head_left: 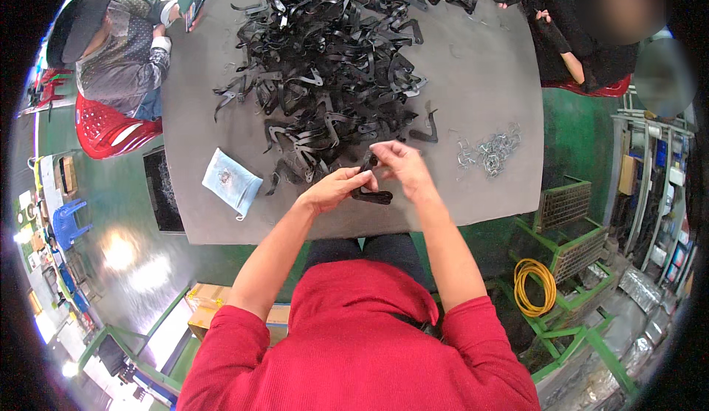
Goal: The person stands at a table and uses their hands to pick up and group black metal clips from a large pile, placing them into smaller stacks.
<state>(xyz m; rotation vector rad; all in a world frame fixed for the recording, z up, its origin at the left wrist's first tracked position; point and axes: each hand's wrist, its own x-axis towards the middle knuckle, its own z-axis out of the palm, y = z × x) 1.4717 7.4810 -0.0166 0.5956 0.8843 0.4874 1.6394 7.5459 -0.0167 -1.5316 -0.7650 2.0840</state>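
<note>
My left hand (342, 188) is closed on a black angled bracket (374, 197) near the front of the table. One arm of the bracket sticks out below the fingertips. My right hand (402, 166) meets it from the right, fingers pinched at the bracket's upper part. Whatever sits between those fingertips is too small to tell. Just beyond my hands spreads a large heap of similar black brackets (325, 64). A lone bracket (426, 128) lies at the heap's right side. Further right is a loose pile of small silvery wire pieces (493, 152).
A light blue pouch (232, 182) with small bits on it lies left on the grey table (480, 200). One person (122, 56) sits at the left holding a phone (196, 5); another (572, 38) sits far right. A yellow coiled hose (535, 287) hangs by green racks.
</note>
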